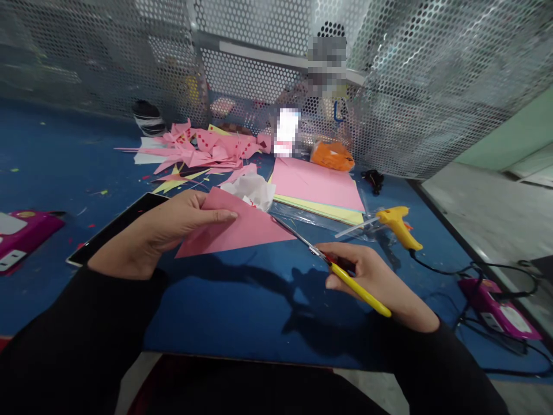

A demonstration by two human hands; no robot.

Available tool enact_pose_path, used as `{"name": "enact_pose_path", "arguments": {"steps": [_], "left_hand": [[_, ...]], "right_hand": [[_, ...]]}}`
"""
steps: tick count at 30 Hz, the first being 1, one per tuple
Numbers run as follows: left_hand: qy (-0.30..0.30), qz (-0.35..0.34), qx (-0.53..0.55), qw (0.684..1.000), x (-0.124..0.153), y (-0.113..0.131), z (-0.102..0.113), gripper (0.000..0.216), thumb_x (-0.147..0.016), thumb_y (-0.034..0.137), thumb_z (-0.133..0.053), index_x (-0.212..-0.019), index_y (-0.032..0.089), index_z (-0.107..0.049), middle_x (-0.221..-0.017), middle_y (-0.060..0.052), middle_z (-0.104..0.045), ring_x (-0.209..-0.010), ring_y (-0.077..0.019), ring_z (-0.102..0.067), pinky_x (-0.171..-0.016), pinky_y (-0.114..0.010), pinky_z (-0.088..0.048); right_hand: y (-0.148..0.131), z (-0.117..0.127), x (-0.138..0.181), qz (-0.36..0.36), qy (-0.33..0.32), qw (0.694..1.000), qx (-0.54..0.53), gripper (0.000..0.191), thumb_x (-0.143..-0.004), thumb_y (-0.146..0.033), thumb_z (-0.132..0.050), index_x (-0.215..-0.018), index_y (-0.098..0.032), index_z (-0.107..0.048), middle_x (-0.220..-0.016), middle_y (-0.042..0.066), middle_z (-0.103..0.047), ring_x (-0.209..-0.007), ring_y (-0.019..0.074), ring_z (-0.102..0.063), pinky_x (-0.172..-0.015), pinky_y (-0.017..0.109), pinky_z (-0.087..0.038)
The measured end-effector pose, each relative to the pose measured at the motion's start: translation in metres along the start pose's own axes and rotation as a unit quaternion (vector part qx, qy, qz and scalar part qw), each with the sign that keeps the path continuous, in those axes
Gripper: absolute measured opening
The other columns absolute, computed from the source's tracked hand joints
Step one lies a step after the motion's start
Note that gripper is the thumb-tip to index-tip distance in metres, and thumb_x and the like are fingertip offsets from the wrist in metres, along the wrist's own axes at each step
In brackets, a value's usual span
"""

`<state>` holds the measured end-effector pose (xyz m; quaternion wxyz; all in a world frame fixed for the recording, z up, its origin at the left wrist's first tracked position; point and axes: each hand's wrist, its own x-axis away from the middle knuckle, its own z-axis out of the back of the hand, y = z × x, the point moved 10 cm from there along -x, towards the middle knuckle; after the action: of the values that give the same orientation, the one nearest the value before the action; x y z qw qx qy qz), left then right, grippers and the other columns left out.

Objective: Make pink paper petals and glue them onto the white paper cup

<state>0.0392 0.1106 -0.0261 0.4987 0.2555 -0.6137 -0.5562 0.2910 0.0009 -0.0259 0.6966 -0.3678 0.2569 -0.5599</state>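
Observation:
My left hand (164, 230) pinches a folded pink paper triangle (242, 227) and holds it just above the blue table (242, 300). My right hand (371, 279) grips yellow-handled scissors (345, 276). Their blades point up and left and reach the triangle's right edge. A crumpled white paper (253, 189) lies just behind the triangle. Both arms wear black sleeves.
Pink paper scraps (203, 147) pile up at the back. A stack of pink and yellow sheets (317, 187), an orange bundle (332, 155), a yellow glue gun (397, 225) with its cord, a black tablet (116, 227) and two magenta devices (21, 233) (496, 305) lie around. Perforated metal panels (432, 86) wall the table.

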Motion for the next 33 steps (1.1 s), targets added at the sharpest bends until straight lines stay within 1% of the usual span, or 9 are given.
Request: {"name": "enact_pose_path", "arguments": {"steps": [3, 9, 12, 16, 20, 25, 29, 33], "left_hand": [[0.015, -0.010, -0.010, 1.000, 0.001, 0.005, 0.003, 0.019, -0.060, 0.032, -0.085, -0.070, 0.019, -0.077, -0.055, 0.003, -0.067, -0.049, -0.0093, -0.053, -0.047, -0.019, -0.039], [0.031, -0.018, -0.003, 0.999, 0.000, 0.006, 0.006, 0.019, -0.062, 0.032, -0.084, -0.075, 0.019, -0.078, -0.070, 0.000, -0.074, -0.062, -0.0120, -0.061, -0.059, -0.023, -0.047], [0.032, -0.020, -0.014, 0.999, 0.001, 0.005, 0.008, 0.020, -0.063, 0.033, -0.083, -0.077, 0.019, -0.078, -0.071, 0.000, -0.074, -0.062, -0.0123, -0.060, -0.061, -0.024, -0.048], [0.026, -0.027, -0.023, 0.999, 0.000, 0.005, 0.010, 0.023, -0.064, 0.035, -0.082, -0.079, 0.019, -0.078, -0.071, 0.000, -0.074, -0.063, -0.0126, -0.061, -0.060, -0.023, -0.047], [0.051, -0.038, -0.050, 0.997, 0.000, 0.008, 0.015, 0.026, -0.063, 0.037, -0.083, -0.080, 0.018, -0.079, -0.072, 0.001, -0.074, -0.065, -0.0124, -0.061, -0.063, -0.023, -0.048], [0.074, -0.025, -0.056, 0.995, 0.002, 0.008, 0.016, 0.033, -0.062, 0.039, -0.082, -0.086, 0.017, -0.079, -0.081, -0.002, -0.077, -0.072, -0.0147, -0.065, -0.066, -0.025, -0.049], [0.080, -0.031, -0.060, 0.995, 0.002, 0.011, 0.017, 0.027, -0.062, 0.037, -0.080, -0.082, 0.018, -0.078, -0.078, -0.001, -0.076, -0.070, -0.0143, -0.064, -0.065, -0.025, -0.049], [0.072, -0.033, -0.066, 0.995, 0.002, 0.010, 0.016, 0.027, -0.066, 0.036, -0.079, -0.085, 0.017, -0.078, -0.079, -0.001, -0.076, -0.071, -0.0148, -0.064, -0.066, -0.026, -0.050]], "right_hand": [[0.001, -0.001, 0.001, -0.005, -0.008, 1.000, -0.004, 0.060, -0.074, -0.061, -0.077, -0.118, -0.020, -0.073, -0.086, 0.004, -0.068, -0.072, 0.0181, -0.056, -0.066, 0.030, -0.048], [-0.001, 0.000, 0.000, 0.008, -0.019, 1.000, 0.008, 0.061, -0.075, -0.063, -0.075, -0.119, -0.021, -0.073, -0.093, 0.005, -0.072, -0.080, 0.0213, -0.062, -0.072, 0.031, -0.052], [-0.004, -0.001, 0.000, 0.016, -0.026, 0.999, 0.010, 0.060, -0.076, -0.065, -0.074, -0.117, -0.021, -0.075, -0.091, 0.006, -0.072, -0.080, 0.0215, -0.063, -0.072, 0.031, -0.052], [-0.009, -0.005, 0.001, 0.024, -0.046, 0.999, 0.001, 0.061, -0.078, -0.070, -0.070, -0.112, -0.020, -0.076, -0.088, 0.005, -0.072, -0.076, 0.0203, -0.062, -0.067, 0.029, -0.050], [-0.010, -0.007, 0.001, 0.031, -0.056, 0.998, -0.006, 0.064, -0.078, -0.073, -0.068, -0.110, -0.018, -0.076, -0.090, 0.006, -0.072, -0.076, 0.0207, -0.062, -0.067, 0.029, -0.050], [-0.008, -0.007, 0.001, 0.031, -0.056, 0.998, -0.003, 0.062, -0.079, -0.071, -0.069, -0.113, -0.019, -0.076, -0.089, 0.006, -0.071, -0.079, 0.0215, -0.062, -0.070, 0.030, -0.050], [-0.007, -0.006, 0.000, 0.024, -0.051, 0.998, -0.005, 0.061, -0.078, -0.070, -0.070, -0.112, -0.020, -0.076, -0.087, 0.005, -0.070, -0.077, 0.0203, -0.060, -0.068, 0.030, -0.049], [-0.005, -0.004, 0.000, 0.012, -0.040, 0.999, -0.025, 0.062, -0.077, -0.070, -0.071, -0.111, -0.019, -0.075, -0.085, 0.005, -0.068, -0.074, 0.0187, -0.057, -0.065, 0.029, -0.047]]}}
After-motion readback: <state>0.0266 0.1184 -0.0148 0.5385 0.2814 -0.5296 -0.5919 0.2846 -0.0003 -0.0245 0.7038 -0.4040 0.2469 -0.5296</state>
